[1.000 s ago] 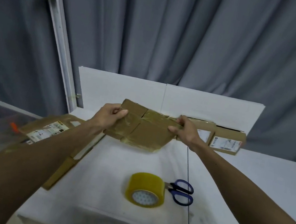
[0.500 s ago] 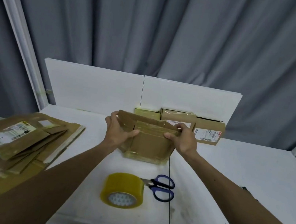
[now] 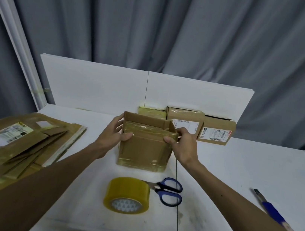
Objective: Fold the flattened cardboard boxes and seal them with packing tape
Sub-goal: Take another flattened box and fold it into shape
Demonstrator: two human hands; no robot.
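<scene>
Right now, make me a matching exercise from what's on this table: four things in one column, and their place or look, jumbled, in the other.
Column one:
1. cardboard box
2. tape roll
3. scissors
4. flattened boxes

Column two:
A. blue handles, just right of the roll
B. piled at the left edge of the table
C. gripped by the left hand and right hand
D. yellowish, nearest the front edge

Pairs: 1-C, 2-D, 3-A, 4-B

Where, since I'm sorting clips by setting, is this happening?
Probably a small packing station: flattened cardboard stacked on a white table, labelled boxes at the back, and a tape roll beside scissors.
</scene>
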